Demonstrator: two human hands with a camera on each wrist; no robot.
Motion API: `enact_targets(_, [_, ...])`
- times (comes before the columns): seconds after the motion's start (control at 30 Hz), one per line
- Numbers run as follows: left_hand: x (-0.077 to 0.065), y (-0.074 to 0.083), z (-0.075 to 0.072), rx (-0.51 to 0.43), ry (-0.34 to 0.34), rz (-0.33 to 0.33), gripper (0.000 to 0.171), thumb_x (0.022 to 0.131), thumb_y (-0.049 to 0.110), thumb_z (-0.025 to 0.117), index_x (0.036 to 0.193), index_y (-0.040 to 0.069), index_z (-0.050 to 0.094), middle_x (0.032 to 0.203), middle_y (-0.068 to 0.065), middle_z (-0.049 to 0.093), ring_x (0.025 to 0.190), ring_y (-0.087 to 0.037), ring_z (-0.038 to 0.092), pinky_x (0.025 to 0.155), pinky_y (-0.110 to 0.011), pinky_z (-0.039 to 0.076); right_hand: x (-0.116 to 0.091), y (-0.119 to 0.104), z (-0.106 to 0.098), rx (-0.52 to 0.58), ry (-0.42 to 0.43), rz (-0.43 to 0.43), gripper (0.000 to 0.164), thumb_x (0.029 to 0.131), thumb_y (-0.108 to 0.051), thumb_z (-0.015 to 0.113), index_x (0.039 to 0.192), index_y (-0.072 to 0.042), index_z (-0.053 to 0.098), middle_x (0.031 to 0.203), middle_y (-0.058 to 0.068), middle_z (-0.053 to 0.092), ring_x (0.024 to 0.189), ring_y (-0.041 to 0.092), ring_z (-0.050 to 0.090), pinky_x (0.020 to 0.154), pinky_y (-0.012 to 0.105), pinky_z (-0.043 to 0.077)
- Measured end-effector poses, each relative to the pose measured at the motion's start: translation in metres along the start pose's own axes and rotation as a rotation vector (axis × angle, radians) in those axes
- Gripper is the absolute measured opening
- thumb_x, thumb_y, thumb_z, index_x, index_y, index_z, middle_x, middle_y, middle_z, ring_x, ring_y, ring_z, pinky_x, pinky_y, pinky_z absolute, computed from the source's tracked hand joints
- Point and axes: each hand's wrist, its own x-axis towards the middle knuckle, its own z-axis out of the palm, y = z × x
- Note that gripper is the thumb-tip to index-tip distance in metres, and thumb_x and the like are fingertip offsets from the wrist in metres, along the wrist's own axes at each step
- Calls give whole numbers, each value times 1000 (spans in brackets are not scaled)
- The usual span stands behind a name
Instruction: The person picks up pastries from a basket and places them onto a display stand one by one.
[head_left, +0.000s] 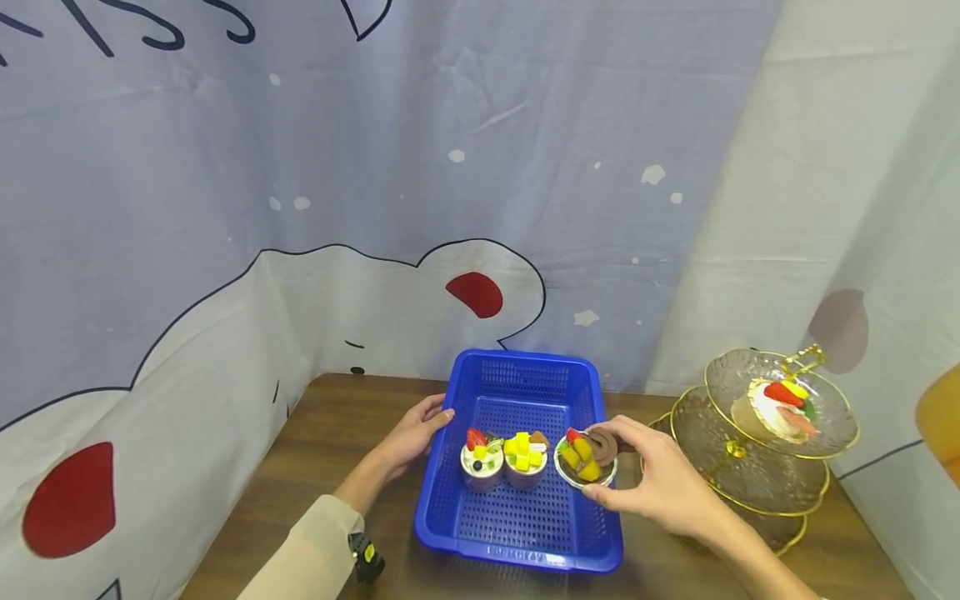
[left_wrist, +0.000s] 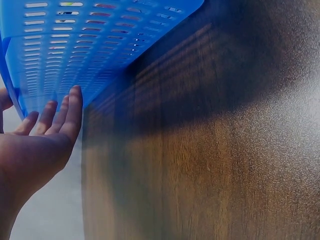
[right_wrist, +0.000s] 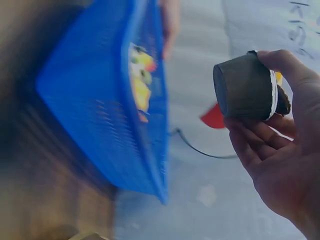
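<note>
A blue plastic basket (head_left: 517, 533) stands on the wooden table, its walls slotted. My left hand (head_left: 411, 435) grips its left rim, thumb on top and fingers along the outer wall, as the left wrist view also shows. Above the basket's right side, my right hand (head_left: 660, 477) holds a chocolate cupcake (head_left: 587, 458) by its cup, thumb and fingers on opposite sides. It carries orange fruit pieces, a red piece and a brown swirl. Inside the basket sit two cream cupcakes side by side: one with strawberry (head_left: 482, 460), another with yellow cubes (head_left: 525, 461).
On the right, a tiered glass stand (head_left: 738, 479) with gold rims bears a cream cupcake (head_left: 776, 410) with red and yellow fruit on its top plate. A printed cloth (head_left: 375, 167) hangs behind the table (head_left: 285, 508). Something orange (head_left: 941, 417) shows at the far right edge.
</note>
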Motion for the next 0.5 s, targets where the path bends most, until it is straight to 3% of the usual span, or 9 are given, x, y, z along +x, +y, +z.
enact_targets(0.2, [-3,-1,-2,14,-3,4,54,112,21,55,159,0,39,156,-29,48,108,-28,71,85,-44,65,-6,-16,-41,-32,67,24,57,77,-26,98,125,-31,68,109,-18,71,97,7,70,88,20,57])
enact_targets(0.37, [-4,-2,-6,-6,6,-8,53,112,20,55,158,1,39,155,-28,49,108,-28,71,84,-44,64,-12,-28,-74,-80,156,15,67,70,-10,100,127,-24,68,111,-14,72,99,5,69,92,10,52])
enact_targets(0.5, [-2,-3,-5,-6,-15,-3,55,112,21,56,159,1,38,156,-28,47,109,-27,71,85,-44,64,-19,-35,-103,-66,239,45,70,67,3,98,128,-16,69,112,-6,72,100,4,67,97,9,49])
